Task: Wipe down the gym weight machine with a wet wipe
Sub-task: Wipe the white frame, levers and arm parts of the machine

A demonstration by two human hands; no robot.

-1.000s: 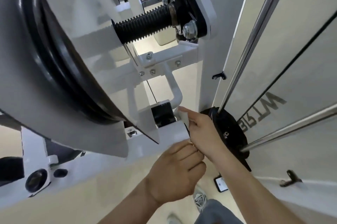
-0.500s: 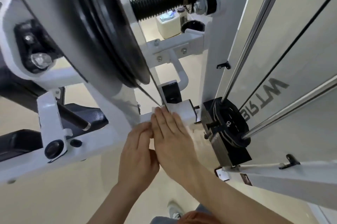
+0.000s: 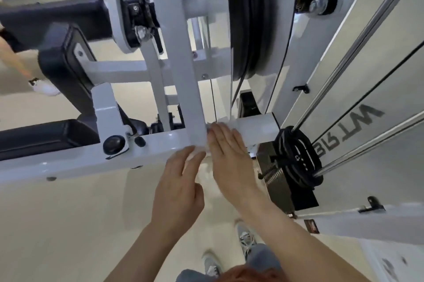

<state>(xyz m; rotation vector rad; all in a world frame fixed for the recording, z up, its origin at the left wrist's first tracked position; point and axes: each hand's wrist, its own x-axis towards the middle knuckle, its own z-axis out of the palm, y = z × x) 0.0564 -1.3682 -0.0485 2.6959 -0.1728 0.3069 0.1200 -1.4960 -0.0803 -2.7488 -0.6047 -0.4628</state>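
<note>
Wipe (image 3: 205, 168) between left hand (image 3: 179, 186) and right hand (image 3: 230, 160); fingers (image 3: 219, 136) straight

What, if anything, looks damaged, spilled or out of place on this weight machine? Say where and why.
Nothing stands out. The white beam looks whole and unmarked where the right hand and left hand meet at the wet wipe, and no spill shows on the floor. The wipe itself is blurred.

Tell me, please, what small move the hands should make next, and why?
Probably slide the right hand rightward along the white crossbar toward the weight stack: its straight fingers press flat beside the upright, the wet wipe shows at its palm's edge, and bar lies ahead.
</note>
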